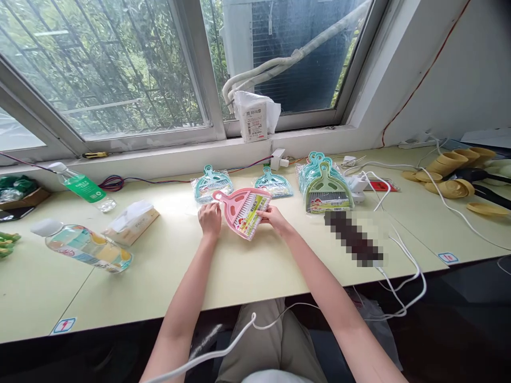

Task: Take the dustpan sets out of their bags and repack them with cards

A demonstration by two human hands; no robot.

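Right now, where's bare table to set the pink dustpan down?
Free: near the table front edge, between the lying bottle and white cable. Crowded: back row by the teal dustpans and stack.

Pale yellow table (247,276) under wide window (120,80); daylight; white wall (459,80) at right.

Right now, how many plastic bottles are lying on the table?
2. A green-labelled bottle lies far left near the window ledge; a clear bottle lies nearer the table's front, beside the tissue pack.
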